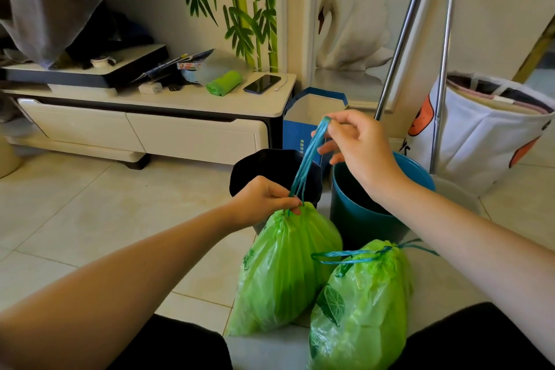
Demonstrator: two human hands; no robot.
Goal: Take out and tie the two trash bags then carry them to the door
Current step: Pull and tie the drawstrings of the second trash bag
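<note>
Blue paper bag (295, 141), just behind the right hand (359, 149): a vertical line of small pale characters, too small to read.
White fabric bag (480, 141), right of the right hand: dark letters "YS" at its left edge, the rest hidden.
Green trash bags (357, 306): leaf print, no legible words.

Near green bag (360, 309): base cut off by bottom edge.
Black bin (264, 168): lower body hidden behind far green bag (282, 273).
Blue bin (360, 207): interior dark, contents indiscernible.
Blue paper bag (295, 129): print too small to read.
</note>
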